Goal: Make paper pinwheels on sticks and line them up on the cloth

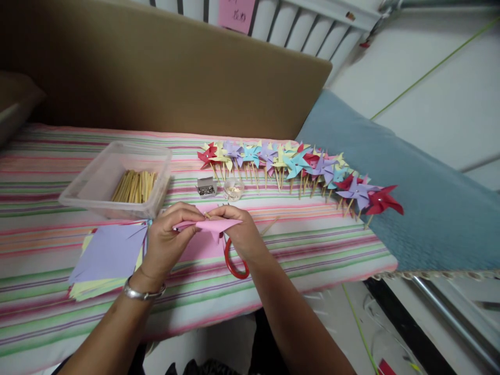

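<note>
My left hand (pixel 166 240) and my right hand (pixel 241 232) both pinch a folded pink paper piece (pixel 216 225) just above the striped cloth (pixel 273 245). The paper's corners are gathered toward its middle between my fingertips. A silver bracelet (pixel 142 292) circles my left wrist. Red-handled scissors (pixel 233 263) lie under my right hand. A stack of coloured paper squares (pixel 107 255), purple on top, rests to the left of my left hand.
A clear plastic tub (pixel 107 174) holds wooden sticks (pixel 135 186). A small box of pins (pixel 206 187) and a little clear cup (pixel 233 188) stand behind my hands. A row of finished paper pinwheels (pixel 297 166) runs right toward a blue cushion (pixel 410 192). Cardboard stands behind.
</note>
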`<state>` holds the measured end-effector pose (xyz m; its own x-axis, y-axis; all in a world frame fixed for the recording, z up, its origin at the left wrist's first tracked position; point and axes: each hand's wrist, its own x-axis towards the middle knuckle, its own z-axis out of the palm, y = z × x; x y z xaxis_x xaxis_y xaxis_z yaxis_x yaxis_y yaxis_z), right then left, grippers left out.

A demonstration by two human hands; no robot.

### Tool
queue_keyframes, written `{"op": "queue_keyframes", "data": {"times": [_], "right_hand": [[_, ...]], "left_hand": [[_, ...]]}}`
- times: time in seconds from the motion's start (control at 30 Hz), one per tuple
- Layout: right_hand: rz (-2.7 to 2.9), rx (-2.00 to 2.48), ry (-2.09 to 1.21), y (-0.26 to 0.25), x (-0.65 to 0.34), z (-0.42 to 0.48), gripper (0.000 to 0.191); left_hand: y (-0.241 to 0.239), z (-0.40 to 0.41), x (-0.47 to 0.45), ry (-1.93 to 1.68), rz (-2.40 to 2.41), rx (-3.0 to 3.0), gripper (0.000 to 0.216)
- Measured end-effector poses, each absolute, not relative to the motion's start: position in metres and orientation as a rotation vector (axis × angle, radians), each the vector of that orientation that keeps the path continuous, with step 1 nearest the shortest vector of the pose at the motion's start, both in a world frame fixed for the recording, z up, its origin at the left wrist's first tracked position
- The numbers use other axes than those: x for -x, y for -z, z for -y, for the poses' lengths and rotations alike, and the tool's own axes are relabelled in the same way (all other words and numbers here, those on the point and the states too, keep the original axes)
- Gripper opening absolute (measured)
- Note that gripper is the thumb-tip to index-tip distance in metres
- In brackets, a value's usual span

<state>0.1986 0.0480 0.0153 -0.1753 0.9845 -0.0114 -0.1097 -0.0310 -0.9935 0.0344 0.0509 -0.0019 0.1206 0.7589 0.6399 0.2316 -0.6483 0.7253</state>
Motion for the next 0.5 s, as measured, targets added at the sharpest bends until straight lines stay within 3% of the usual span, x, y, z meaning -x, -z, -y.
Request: {"op": "queue_keyframes", "data": {"times": [0.5], "right_hand": [[1.28, 1.083, -1.38, -0.0133, -0.1985, -0.0464, 0.012]], "left_hand": [[0.0006, -0.0488, -0.0339, -1.509, -0.997, -1.843, 0.008]]}}
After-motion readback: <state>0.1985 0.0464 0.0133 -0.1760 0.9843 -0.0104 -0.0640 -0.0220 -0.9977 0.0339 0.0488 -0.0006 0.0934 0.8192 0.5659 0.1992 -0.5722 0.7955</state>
